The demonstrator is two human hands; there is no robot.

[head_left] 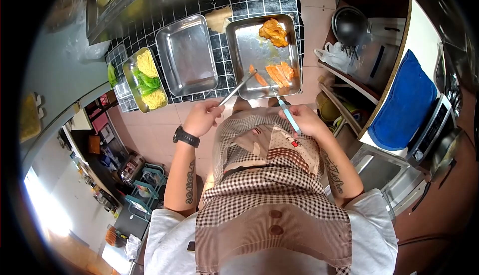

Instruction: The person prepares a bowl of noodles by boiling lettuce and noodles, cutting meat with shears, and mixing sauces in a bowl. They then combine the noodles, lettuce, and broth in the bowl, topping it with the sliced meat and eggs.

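Note:
My left hand (202, 118) is closed around a slim metal utensil (237, 88), whose far end rests at a narrow orange strip of meat (259, 79) in a steel tray (238, 50). In my right hand (305, 120) is a knife with a light blue handle (289, 117), its thin metal end pointing down into the same tray. Beside that end lie several sliced orange meat strips (279, 74). A larger piece of sauced meat (273, 32) sits at the tray's far end, with some sauce around it.
Left of the meat tray stands another steel tray (187, 58), holding nothing. A narrower tray (131, 83) holds yellow noodles (146, 64) and green leaves (147, 82). At the right are a dark pan (350, 25), a white plastic bag (335, 55) and a blue cloth (403, 105).

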